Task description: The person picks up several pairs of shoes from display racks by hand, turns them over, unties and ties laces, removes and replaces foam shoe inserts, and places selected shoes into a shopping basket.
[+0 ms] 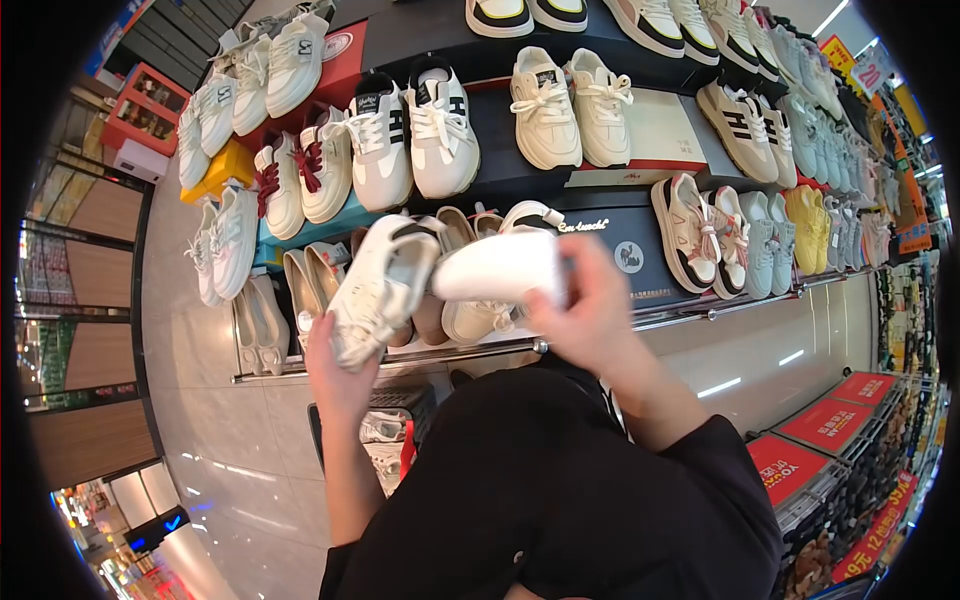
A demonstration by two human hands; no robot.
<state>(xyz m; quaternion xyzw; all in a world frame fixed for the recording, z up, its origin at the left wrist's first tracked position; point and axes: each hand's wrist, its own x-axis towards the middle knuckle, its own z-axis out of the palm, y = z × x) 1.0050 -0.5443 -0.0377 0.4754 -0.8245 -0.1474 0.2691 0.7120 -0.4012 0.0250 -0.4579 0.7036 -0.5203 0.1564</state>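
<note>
My left hand (340,375) holds a white lace-up shoe (378,290) by its toe end, with the dark-lined opening turned up and away from me. To the right, my right hand (590,305) grips a smooth white rounded piece (498,268), blurred, that looks like a shoe insert. Its left end is close to the shoe's opening, outside it. Behind the white piece, a cream shoe (478,320) on the rack is partly covered.
Rows of shoes on boxes rise ahead, among them a black-and-white pair (440,130). A metal rail (640,325) edges the rack. Below it, a dark basket (405,400) holds shoes. Red signs (825,425) stand at the right.
</note>
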